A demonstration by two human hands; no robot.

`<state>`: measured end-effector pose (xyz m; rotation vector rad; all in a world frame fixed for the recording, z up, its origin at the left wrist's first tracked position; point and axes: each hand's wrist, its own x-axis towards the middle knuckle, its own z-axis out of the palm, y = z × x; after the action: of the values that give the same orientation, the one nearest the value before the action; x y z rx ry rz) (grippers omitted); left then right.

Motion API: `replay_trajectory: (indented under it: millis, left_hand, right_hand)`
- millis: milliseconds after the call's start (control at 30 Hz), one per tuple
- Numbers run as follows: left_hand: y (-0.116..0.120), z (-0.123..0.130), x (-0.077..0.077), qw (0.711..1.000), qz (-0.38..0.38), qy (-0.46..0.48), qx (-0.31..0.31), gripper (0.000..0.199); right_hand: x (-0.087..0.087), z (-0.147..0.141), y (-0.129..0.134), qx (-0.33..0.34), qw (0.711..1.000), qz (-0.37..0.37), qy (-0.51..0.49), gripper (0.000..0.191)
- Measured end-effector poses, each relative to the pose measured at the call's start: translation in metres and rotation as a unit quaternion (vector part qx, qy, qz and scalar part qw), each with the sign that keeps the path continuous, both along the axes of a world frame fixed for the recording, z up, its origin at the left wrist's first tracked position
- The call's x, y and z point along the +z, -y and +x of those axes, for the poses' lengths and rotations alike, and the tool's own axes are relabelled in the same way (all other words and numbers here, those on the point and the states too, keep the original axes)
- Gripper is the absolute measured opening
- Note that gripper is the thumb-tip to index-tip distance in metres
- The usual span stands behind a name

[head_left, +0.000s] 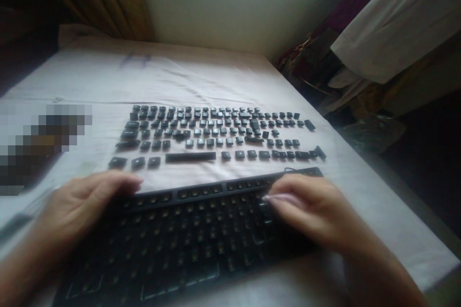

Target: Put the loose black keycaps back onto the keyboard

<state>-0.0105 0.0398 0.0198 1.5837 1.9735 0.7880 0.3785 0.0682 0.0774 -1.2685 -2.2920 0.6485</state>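
Observation:
A black keyboard with its keycaps off lies close in front of me, slightly turned, its bare key posts showing in rows. My left hand grips its far left corner, with the fingertips partly hidden. Over the right end of the keyboard, my right hand is closed in a pinch on a pale, cloth-like piece; its small tip reaches the key area. Behind the keyboard, the loose black keycaps are laid out in rows like a keyboard layout, with the long space bar in the nearest row.
A pale sheet covers the surface under everything. A blurred-out patch hides something at the left. Hanging cloths and clutter lie beyond the right edge; a wall and a brown curtain stand at the back.

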Motion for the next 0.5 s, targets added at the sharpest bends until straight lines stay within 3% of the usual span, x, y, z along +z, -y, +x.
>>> replay_trajectory:
  millis: [133, 500]
  left_hand:
    - [0.0, -0.002, -0.002, 1.0, -0.009, -0.005, 0.006, 0.059]
    - [0.002, -0.006, -0.007, 1.0, -0.001, -0.008, 0.015, 0.054]
  right_hand:
    - [0.007, 0.011, -0.002, -0.046, 0.999, 0.0, 0.005, 0.014]
    - [0.001, 0.011, -0.003, 0.059, 0.993, -0.068, 0.078, 0.013]
